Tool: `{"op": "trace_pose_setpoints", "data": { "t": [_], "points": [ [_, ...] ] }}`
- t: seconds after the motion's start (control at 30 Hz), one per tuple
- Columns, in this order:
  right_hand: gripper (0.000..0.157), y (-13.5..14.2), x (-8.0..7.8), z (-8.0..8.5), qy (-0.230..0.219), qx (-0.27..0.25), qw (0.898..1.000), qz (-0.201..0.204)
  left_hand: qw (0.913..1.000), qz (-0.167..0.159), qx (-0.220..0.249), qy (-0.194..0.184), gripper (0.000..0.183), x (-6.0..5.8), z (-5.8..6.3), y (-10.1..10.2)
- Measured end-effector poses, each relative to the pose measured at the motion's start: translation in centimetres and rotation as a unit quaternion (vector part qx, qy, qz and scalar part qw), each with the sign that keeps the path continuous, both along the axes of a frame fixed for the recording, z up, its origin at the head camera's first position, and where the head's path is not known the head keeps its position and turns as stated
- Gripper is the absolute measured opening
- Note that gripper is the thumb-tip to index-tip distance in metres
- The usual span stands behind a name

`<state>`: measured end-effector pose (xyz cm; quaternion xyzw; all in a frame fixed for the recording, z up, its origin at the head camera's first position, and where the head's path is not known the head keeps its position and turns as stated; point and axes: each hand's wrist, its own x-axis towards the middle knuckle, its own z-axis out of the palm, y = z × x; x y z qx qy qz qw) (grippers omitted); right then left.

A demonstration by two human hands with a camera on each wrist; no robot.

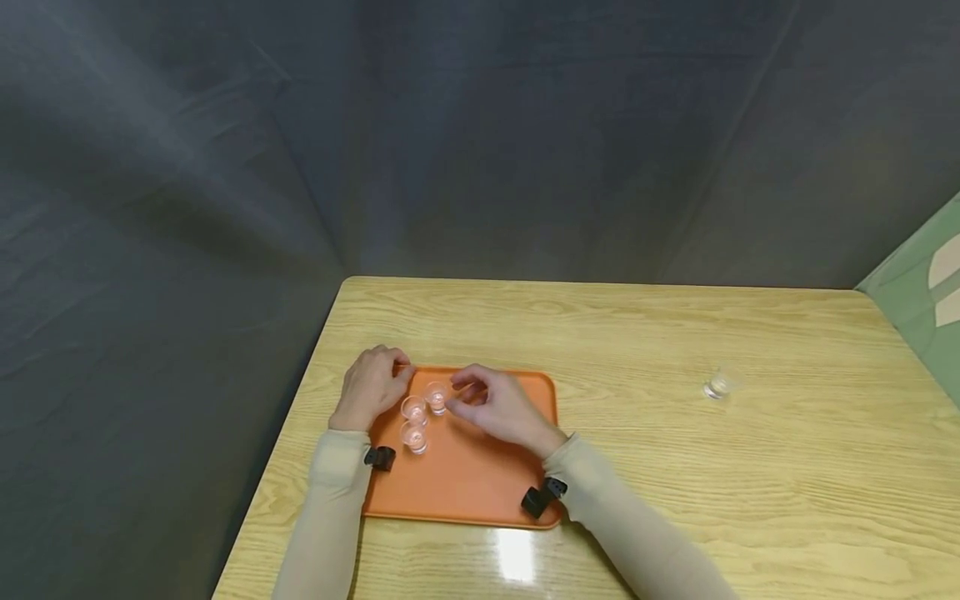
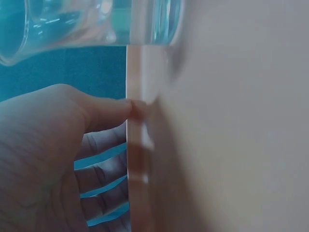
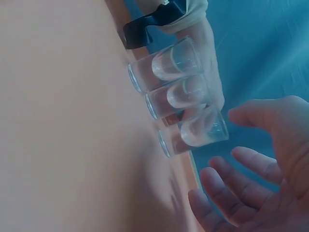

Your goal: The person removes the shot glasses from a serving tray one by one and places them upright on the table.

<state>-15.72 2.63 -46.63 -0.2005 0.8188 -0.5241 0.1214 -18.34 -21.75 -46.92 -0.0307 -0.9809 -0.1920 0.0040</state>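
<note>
Three clear shot glasses stand grouped on the left part of an orange tray [image 1: 472, 483]. The farthest shot glass [image 1: 437, 398] is nearest my right hand [image 1: 498, 404], whose thumb and fingers are spread apart beside its rim with nothing between them. Close by stand the middle shot glass [image 1: 415, 411] and the front shot glass [image 1: 414, 438]. My left hand [image 1: 371, 387] holds the tray's far left corner; in the left wrist view its thumb [image 2: 108, 113] lies on the rim, with the other fingers outside it.
Another clear shot glass [image 1: 717, 385] stands alone on the wood-grain table [image 1: 637, 333], well to the right of the tray. A dark curtain [image 1: 525, 150] hangs behind the table and along its left side. Green fabric [image 1: 918, 275] shows at the far right.
</note>
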Motion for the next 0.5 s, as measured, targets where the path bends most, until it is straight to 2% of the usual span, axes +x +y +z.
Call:
{"op": "trace_pose_setpoints", "data": {
  "t": [0.5],
  "points": [
    [0.031, -2.1, -0.4, -1.4, 0.021, -0.013, 1.000, 0.008, 1.0000, -0.001, 0.002, 0.004, 0.024, 0.0, -0.1, 0.0]
  ]
}}
